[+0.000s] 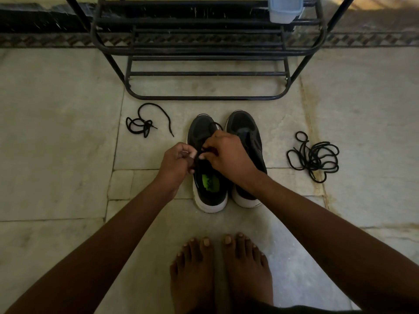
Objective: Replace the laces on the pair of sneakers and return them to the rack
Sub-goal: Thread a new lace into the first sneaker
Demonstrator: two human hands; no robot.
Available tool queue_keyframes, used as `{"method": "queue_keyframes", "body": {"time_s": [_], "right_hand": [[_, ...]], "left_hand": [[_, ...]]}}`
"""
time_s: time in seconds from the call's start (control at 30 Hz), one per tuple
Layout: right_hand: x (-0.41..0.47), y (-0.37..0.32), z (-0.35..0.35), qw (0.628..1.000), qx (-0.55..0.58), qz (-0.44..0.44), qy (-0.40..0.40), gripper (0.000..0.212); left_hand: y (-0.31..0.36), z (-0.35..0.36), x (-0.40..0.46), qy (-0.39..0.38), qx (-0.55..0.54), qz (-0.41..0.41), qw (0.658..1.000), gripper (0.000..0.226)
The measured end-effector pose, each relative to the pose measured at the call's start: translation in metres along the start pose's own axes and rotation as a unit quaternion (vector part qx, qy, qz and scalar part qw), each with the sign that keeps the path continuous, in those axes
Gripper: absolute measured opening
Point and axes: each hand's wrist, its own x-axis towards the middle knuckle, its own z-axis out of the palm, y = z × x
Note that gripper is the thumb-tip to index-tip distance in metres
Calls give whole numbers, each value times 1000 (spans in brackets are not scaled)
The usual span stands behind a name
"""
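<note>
L hand [179, 160]: fingers curled, pinching lace [200, 152] over L sneaker [209, 196].
R hand [226, 152]: pinching same lace, arm extended.
Insole label: green, unreadable.

No text or label can be read anywhere.

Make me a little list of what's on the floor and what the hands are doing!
shoes: left sneaker and right sneaker, side by side
hands: left hand and right hand both pinch the lace on the left sneaker
loose laces: small lace on the left, lace pile on the right
rack: black shoe rack behind the shoes
feet: bare feet
</note>
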Motion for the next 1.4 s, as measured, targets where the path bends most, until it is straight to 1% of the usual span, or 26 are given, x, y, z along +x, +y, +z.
{"method": "queue_keyframes", "body": {"time_s": [0.1,0.17,0.2,0.3,0.33,0.37,0.4,0.43,0.47,0.5,0.53,0.57,0.6,0.63,0.67,0.73,0.77,0.8,0.83,0.9,1.0,1.17,1.23,1.3,1.4], "right_hand": [[-4,-3,-7,999,13,23,-26,31],[-8,-5,-9,998,22,36,-35,38],[-10,-5,-9,998,26,43,-32,40],[-15,-3,-12,996,38,79,-5,43],[-17,-3,-13,995,43,92,-1,44],[-18,-3,-14,994,47,102,-2,44],[-20,-3,-16,992,51,112,-7,45],[-20,-3,-17,991,57,123,-14,46],[-21,-3,-19,989,63,131,-20,47],[-21,-3,-20,988,67,137,-25,46],[-22,-4,-20,988,68,139,-26,46],[-22,-4,-20,987,68,140,-27,45],[-23,-4,-20,988,67,140,-28,45],[-23,-4,-19,987,67,140,-28,44],[-23,-4,-19,987,66,142,-28,45],[-24,-3,-17,987,69,146,-26,46],[-24,-2,-17,986,71,148,-24,47],[-24,-1,-16,986,74,151,-21,49],[-25,-1,-15,985,78,153,-17,50],[-26,0,-13,984,85,157,-12,51],[-26,1,-12,983,91,162,-12,54],[-24,2,-11,981,95,169,-26,55],[-24,2,-11,980,96,171,-29,55],[-24,3,-11,980,98,171,-31,55],[-23,4,-11,980,103,168,-36,56]], "left_hand": [[4,-4,4,15,-44,-8,999,22],[10,-9,5,25,-109,-1,994,24],[13,-12,6,26,-159,3,987,25],[24,-30,7,-11,-321,7,947,25],[27,-36,7,-29,-342,10,939,25],[30,-40,7,-45,-330,16,943,25],[33,-43,6,-54,-275,24,959,24],[36,-44,5,-54,-160,47,984,21],[35,-46,7,-47,5,84,995,17],[34,-49,9,-42,180,123,975,11],[31,-51,9,-56,325,150,932,15],[27,-52,11,-76,414,169,891,25],[24,-52,12,-80,447,191,870,29],[23,-52,11,-64,441,223,867,25],[23,-49,9,-36,408,257,875,18],[32,-43,1,24,278,294,914,11],[37,-40,-4,29,195,293,936,13],[43,-39,-10,19,122,285,951,16],[47,-37,-14,3,72,272,960,19],[53,-36,-20,-30,10,256,966,23],[55,-36,-23,-72,-90,224,968,19],[58,-40,-22,-112,-206,183,955,13],[59,-43,-22,-124,-234,179,948,16],[60,-45,-23,-130,-236,175,947,17],[62,-44,-26,-127,-190,184,956,13]]}}
